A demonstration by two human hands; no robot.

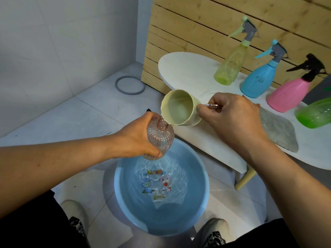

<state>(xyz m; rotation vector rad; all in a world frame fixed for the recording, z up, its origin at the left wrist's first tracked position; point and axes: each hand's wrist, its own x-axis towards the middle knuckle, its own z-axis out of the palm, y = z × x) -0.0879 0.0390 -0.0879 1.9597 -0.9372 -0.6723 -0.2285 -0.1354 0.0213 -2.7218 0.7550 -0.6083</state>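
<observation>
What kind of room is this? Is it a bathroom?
Probably a bathroom or a wash corner in a home, though I can't be sure. Pale tiles cover the floor and wall, a blue basin holds water, and spray bottles stand on a low white table.

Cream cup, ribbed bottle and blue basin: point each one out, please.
cream cup (179,109), head view, on its inner wall.
ribbed bottle (161,138), head view, on its shoulder below the neck.
blue basin (157,222), head view, on its near inner wall.
</observation>
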